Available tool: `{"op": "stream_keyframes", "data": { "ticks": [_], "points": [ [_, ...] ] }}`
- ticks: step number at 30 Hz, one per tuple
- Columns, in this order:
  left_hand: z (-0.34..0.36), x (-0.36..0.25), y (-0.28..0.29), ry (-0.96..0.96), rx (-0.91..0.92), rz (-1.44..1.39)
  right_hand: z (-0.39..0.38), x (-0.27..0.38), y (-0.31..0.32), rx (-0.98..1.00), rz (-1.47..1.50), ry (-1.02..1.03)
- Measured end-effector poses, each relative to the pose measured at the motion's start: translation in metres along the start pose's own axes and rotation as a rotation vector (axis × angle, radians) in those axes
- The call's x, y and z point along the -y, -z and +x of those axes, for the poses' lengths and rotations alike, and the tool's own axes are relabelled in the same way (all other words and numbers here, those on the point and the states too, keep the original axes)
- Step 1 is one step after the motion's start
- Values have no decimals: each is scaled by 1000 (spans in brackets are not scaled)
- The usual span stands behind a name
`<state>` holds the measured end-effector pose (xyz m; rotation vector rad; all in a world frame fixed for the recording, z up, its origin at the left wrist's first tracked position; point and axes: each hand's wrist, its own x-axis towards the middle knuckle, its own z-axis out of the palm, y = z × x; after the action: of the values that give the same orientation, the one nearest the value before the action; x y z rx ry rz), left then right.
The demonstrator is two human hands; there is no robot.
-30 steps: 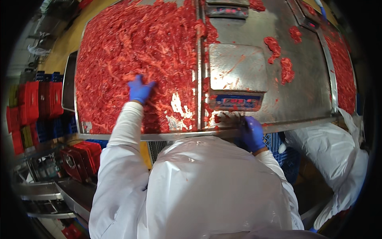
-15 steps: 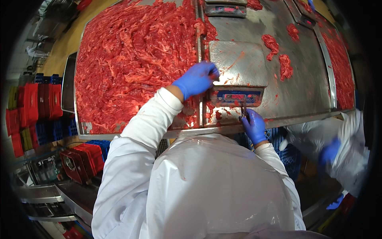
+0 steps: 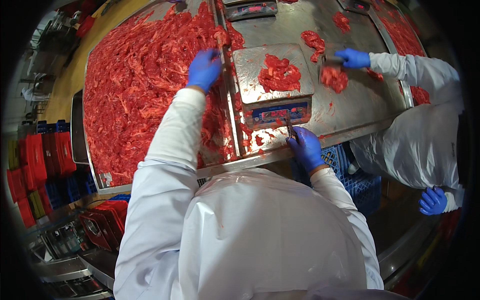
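At the front of the counter (image 3: 350, 112), I've got a scale (image 3: 250, 70) square ahead, and on its plate sits one piece of meat (image 3: 279, 75), slumped a little toward the far side. My left hand (image 3: 204, 69) hangs over the right edge of the big red heap of meat (image 3: 145, 95), beside the metal divider (image 3: 231, 107), palm down — the fingers look part-curled and blurred, and I can't tell whether they are apart or together, or brushing the heap. Down in front of the scale, my right hand (image 3: 305, 148) has its fingers clamped on a slim dark tool (image 3: 290, 128), its tip pointing up toward the lit display (image 3: 280, 114).

Over to the right, a co-worker's hand (image 3: 356, 58) grips a flat-bladed tool (image 3: 330, 61) right by another piece of meat (image 3: 333, 79); two more lumps lie farther off.

So this looks like the weighing step, by my judgement: a portion on the plate, my left hand clear of it. What the next move calls for is a steady look at the reading — then adding or trimming, if the weight wants it.
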<state>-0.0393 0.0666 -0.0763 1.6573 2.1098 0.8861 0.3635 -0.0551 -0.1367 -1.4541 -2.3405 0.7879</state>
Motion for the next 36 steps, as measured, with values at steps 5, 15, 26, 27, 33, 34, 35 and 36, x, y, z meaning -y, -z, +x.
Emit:
{"op": "stream_keyframes", "data": {
  "ticks": [5,15,26,27,33,34,35,36],
  "points": [
    [-144,57,-30,-195,502,152,0,0,-3,-24,-8,11],
    [-183,18,32,60,1282,-388,0,-3,-5,-12,-14,-3],
    [-51,-16,-13,-125,270,373,1,3,-1,-28,-19,11],
    [-70,-25,-17,-227,347,539,-1,2,-2,-44,-16,13],
    [-122,-16,-29,-251,643,435,-5,-15,-19,-231,150,-68],
    [-114,-10,-14,-222,755,276,-6,-18,-20,-238,157,-69],
    [-106,-7,0,-192,862,114,-6,-21,-21,-245,163,-69],
    [-97,-16,22,120,1037,-259,-7,-22,-22,-251,172,-68]
  ]
}}
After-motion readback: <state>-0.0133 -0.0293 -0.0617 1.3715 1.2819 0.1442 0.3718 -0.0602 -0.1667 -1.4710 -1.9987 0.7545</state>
